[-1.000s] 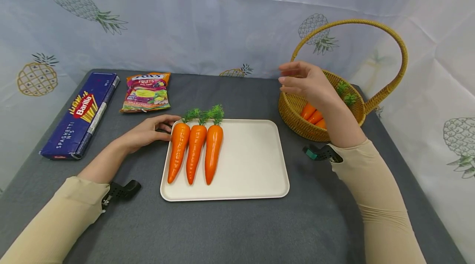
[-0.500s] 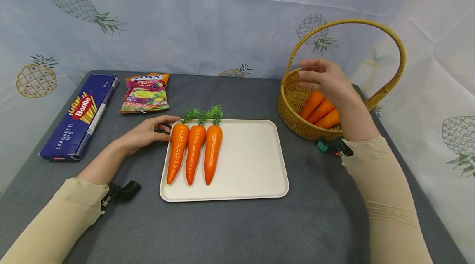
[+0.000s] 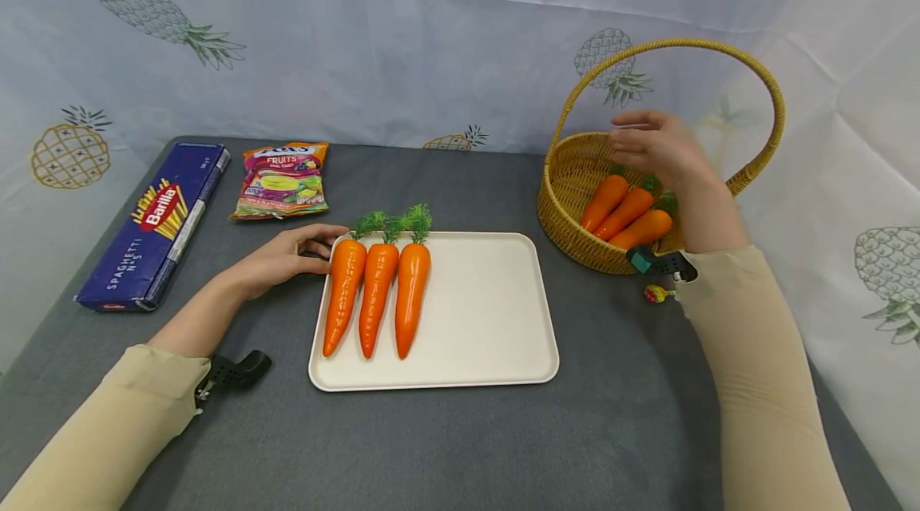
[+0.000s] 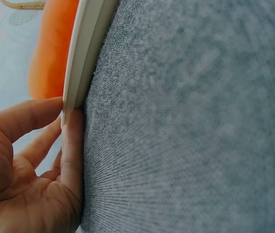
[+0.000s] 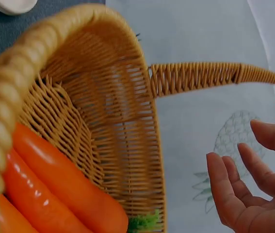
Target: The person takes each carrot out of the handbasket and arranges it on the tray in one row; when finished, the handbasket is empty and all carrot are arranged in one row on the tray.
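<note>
Left hand [image 3: 289, 258] pinched tray [image 3: 489, 311] by edge; relaxed right hand [image 3: 667, 152] hovered above basket [image 3: 564, 233] of carrots [image 3: 624, 214] right of tray.

You get soft, even light in the head view, with glossy streaks on the carrots [image 3: 378, 299] beside your left hand [image 3: 286, 260] and a diffuse shadow on the table [image 3: 460, 443] below your right hand [image 3: 668, 150]. By your left hand, the wrist view blurs the carrot beyond your fingertips and the outer tabletop; your right wrist view looks dimmer.
</note>
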Tool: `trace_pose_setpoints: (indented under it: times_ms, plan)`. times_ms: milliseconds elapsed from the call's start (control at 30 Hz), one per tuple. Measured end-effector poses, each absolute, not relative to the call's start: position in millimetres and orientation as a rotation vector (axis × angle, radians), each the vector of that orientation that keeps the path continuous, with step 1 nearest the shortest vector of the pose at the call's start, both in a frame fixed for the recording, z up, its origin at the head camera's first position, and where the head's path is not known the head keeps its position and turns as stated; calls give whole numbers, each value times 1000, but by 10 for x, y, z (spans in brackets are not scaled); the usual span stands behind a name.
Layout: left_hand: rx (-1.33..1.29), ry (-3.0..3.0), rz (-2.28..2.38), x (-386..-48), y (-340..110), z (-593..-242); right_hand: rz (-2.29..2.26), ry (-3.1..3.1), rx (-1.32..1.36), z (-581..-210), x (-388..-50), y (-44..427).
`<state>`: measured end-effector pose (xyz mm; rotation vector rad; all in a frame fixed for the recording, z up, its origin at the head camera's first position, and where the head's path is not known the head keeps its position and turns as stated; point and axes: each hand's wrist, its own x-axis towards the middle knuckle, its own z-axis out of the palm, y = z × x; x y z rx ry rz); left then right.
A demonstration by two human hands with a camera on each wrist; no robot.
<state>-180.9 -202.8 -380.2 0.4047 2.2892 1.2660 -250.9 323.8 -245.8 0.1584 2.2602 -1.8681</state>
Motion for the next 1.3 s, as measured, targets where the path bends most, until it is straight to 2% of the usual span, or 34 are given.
trace_pose_setpoints:
  times_ms: [333, 667, 967, 1300]
  plan:
    - [412, 2283, 1267, -1823, -2021, -3807, -1790, 2227, 331, -2612, -2636, 3522]
    - [419, 2290, 1265, -1824, -2025, -3815, -1557, 2248, 353, -2667, -2754, 3707]
    - [413, 2284, 1273, -1818, -2018, -3829, -1100, 2413, 152, -2791, -2855, 3876]
    - [405, 2293, 1269, -1817, -2023, -3816, -1041, 2418, 46, -2901, -2919, 3933]
